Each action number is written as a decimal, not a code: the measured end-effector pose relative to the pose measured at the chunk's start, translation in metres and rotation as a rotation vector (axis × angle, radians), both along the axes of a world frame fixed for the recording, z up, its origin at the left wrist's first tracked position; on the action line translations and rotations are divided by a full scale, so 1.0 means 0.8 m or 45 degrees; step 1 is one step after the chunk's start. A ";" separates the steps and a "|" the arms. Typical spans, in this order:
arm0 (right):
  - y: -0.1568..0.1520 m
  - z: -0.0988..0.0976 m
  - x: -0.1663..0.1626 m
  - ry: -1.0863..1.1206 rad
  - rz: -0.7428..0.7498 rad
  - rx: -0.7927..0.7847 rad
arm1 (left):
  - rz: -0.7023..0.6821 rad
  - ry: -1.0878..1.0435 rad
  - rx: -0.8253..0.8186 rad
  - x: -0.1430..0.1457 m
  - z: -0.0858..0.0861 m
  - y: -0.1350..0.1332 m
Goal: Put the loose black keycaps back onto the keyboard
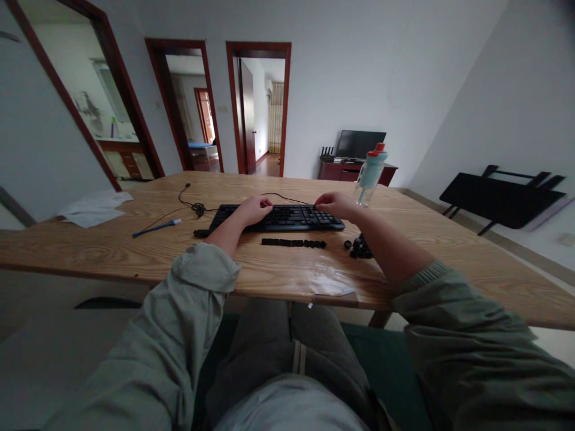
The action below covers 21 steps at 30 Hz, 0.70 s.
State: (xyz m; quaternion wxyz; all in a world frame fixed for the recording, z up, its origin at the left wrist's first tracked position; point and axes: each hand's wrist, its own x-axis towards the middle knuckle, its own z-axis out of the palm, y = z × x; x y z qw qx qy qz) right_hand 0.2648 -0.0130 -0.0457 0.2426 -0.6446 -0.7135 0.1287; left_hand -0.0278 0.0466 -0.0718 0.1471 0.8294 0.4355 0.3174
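A black computer keyboard [294,226] lies crosswise on the wooden table in front of me. My left hand [257,209] rests over its left half, with the fingers curled together; whatever they hold, if anything, is hidden. My right hand [336,205] reaches to the keyboard's upper right part, thumb and fingertips pinched low against the keys. What lies between those fingertips is too small to make out. Nearer to me, a row of loose black keycaps [293,242] runs along the keyboard's front. A heap of keycaps [360,247] sits beside my right forearm.
To the left lie a blue brush [157,228] with a pale head, a bundled black cable [197,209] and a crumpled white cloth [93,208]. A clear bottle [370,176] with a red lid stands behind my right hand. The wooden table's [179,257] front edge is close to me.
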 end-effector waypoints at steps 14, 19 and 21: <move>0.093 -0.007 -0.004 -0.231 -0.030 -0.204 | -0.001 0.025 0.007 0.005 -0.001 -0.002; 0.089 -0.004 -0.002 -0.268 -0.055 -0.208 | 0.002 0.028 0.000 0.005 -0.003 0.002; 0.090 -0.005 0.000 -0.270 -0.060 -0.208 | -0.003 0.025 0.006 0.005 -0.004 0.003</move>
